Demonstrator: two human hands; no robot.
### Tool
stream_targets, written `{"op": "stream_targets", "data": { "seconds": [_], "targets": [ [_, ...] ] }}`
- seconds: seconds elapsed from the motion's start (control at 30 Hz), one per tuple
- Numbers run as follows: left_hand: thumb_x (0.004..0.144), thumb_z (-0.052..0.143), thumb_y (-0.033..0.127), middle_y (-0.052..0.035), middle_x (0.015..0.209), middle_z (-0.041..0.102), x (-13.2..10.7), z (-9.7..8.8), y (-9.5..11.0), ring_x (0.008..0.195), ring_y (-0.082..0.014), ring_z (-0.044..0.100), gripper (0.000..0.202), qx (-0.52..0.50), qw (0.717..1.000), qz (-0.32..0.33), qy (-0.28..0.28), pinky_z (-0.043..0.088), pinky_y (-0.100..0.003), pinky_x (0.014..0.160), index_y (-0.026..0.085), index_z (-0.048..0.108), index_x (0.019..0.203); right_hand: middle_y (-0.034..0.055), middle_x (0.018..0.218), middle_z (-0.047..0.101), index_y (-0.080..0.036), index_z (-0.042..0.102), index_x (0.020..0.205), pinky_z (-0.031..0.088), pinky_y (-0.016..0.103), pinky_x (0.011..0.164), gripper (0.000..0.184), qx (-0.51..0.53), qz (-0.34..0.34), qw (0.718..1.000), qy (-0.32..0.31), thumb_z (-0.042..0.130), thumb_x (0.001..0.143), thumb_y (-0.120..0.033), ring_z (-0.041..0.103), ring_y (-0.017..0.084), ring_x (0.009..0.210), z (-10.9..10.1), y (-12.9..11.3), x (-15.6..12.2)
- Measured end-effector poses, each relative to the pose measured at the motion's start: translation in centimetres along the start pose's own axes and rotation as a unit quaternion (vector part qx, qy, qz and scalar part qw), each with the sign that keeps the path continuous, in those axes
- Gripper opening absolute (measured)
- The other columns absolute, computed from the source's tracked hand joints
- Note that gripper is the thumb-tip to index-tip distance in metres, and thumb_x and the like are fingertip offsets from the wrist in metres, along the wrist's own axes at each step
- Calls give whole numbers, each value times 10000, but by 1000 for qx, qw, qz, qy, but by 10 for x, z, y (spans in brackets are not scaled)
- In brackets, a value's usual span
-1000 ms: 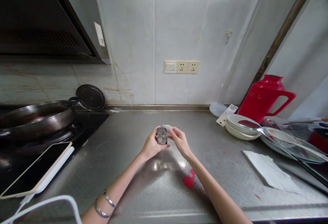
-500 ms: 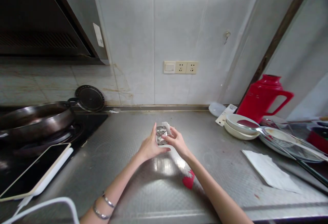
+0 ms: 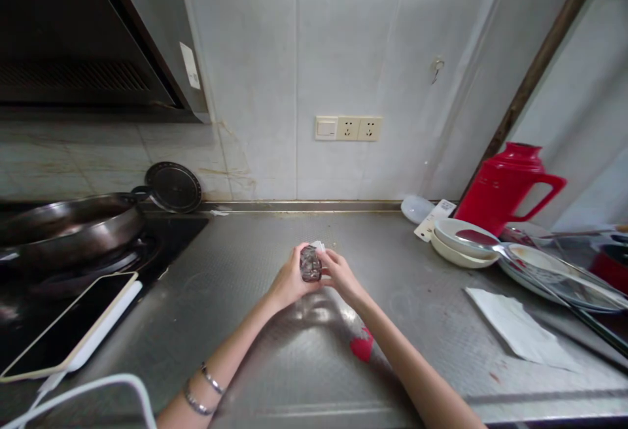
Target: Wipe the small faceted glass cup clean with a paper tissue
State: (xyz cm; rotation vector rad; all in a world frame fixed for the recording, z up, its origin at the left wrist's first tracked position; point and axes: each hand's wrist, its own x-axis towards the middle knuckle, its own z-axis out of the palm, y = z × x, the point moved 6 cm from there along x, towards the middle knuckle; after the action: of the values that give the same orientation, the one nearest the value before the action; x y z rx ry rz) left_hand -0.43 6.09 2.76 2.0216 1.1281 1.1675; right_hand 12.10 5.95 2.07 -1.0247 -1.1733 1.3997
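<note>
Above the middle of the steel counter (image 3: 235, 324), both hands meet around a small, dark, see-through glass container (image 3: 311, 263). Its exact kind is hard to make out. My left hand (image 3: 288, 283) is wrapped round its left side and underneath, with two silver bangles on that wrist. A bit of crumpled white tissue (image 3: 318, 246) shows at the container's upper right, pinched by my right hand (image 3: 340, 273). The right fingers are bent against the container's right side, and partly hide it.
On the left, a phone (image 3: 69, 324) with a white cable lies beside the stove, which holds a metal pan (image 3: 83, 223). To the right are stacked bowls (image 3: 461, 256), a red thermos jug (image 3: 505, 187) and a folded white paper (image 3: 520, 327). Sockets (image 3: 348, 129) are on the wall.
The container has turned in my hands, now showing a rounded dark face. My left thumb and fingers have closed in around it, and the right hand with the tissue has shifted slightly down.
</note>
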Motion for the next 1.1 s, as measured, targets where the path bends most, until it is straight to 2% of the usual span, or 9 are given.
{"op": "stream_targets", "data": {
  "seconds": [0.1, 0.23, 0.3, 0.4, 0.5, 0.63, 0.83, 1.0, 1.1],
  "targets": [
    [567, 799, 251, -103, 1181, 565, 0, 1, 4, 1050, -238, 571, 823, -41, 999, 0, -1, 444, -379, 917, 225, 350, 1257, 53, 923, 673, -190, 627, 944, 518, 252, 474, 446, -8, 11, 1000, 18, 592, 739, -584, 658, 165, 623, -10, 4, 7],
    [561, 807, 238, -84, 1102, 599, -2, 5, 7, 951, -210, 606, 814, -96, 995, -18, -22, 475, -340, 847, 220, 349, 1234, 17, 695, 650, -168, 623, 781, 491, 248, 468, 446, -84, -24, 995, 49, 642, 665, -598, 642, 168, 551, -26, 1, 15],
    [552, 814, 246, -83, 1098, 598, -2, 6, 7, 941, -206, 605, 808, -100, 994, -21, -26, 476, -328, 833, 218, 363, 1222, 26, 683, 642, -159, 632, 728, 493, 255, 525, 438, -141, -86, 983, 75, 610, 697, -596, 647, 186, 636, -32, -8, 15],
    [543, 822, 266, -79, 1098, 594, -2, 5, 7, 946, -203, 596, 795, -102, 994, -24, -21, 474, -311, 821, 214, 382, 1203, 75, 821, 646, -158, 658, 687, 497, 280, 650, 417, -221, -209, 943, 137, 577, 753, -561, 613, 217, 831, -39, -27, 9],
    [539, 823, 272, -68, 1073, 600, -2, 7, 7, 919, -193, 599, 769, -106, 994, -29, -28, 475, -291, 796, 207, 401, 1178, 78, 854, 636, -167, 673, 733, 478, 273, 668, 377, -245, -276, 920, 132, 542, 813, -511, 592, 200, 826, -34, -36, 3],
    [520, 825, 231, -63, 1057, 604, -2, 10, 5, 882, -185, 607, 771, -117, 992, -47, -26, 477, -289, 778, 201, 410, 1169, 44, 732, 663, -170, 683, 792, 464, 268, 638, 336, -240, -287, 922, 96, 531, 839, -466, 598, 178, 694, -22, -35, -1],
    [508, 827, 248, -59, 1035, 617, -2, 12, 3, 850, -187, 614, 792, -112, 992, -53, -32, 479, -294, 754, 196, 417, 1183, 46, 792, 714, -189, 698, 851, 490, 291, 679, 284, -232, -283, 927, 78, 518, 853, -409, 646, 207, 727, -13, -37, -10],
    [500, 833, 240, -57, 1006, 623, -2, 12, 1, 857, -195, 619, 780, -107, 993, -50, -9, 482, -302, 760, 190, 426, 1163, 35, 763, 710, -191, 703, 847, 485, 278, 652, 261, -242, -294, 920, 90, 507, 860, -364, 654, 203, 704, -10, -37, -16],
    [527, 822, 231, -63, 1009, 628, 0, 12, -1, 863, -194, 624, 742, -117, 992, -52, 1, 484, -305, 769, 188, 420, 1150, 33, 760, 712, -198, 702, 826, 497, 304, 694, 248, -234, -297, 920, 108, 522, 847, -367, 669, 226, 742, -10, -35, -18]
  ]
}}
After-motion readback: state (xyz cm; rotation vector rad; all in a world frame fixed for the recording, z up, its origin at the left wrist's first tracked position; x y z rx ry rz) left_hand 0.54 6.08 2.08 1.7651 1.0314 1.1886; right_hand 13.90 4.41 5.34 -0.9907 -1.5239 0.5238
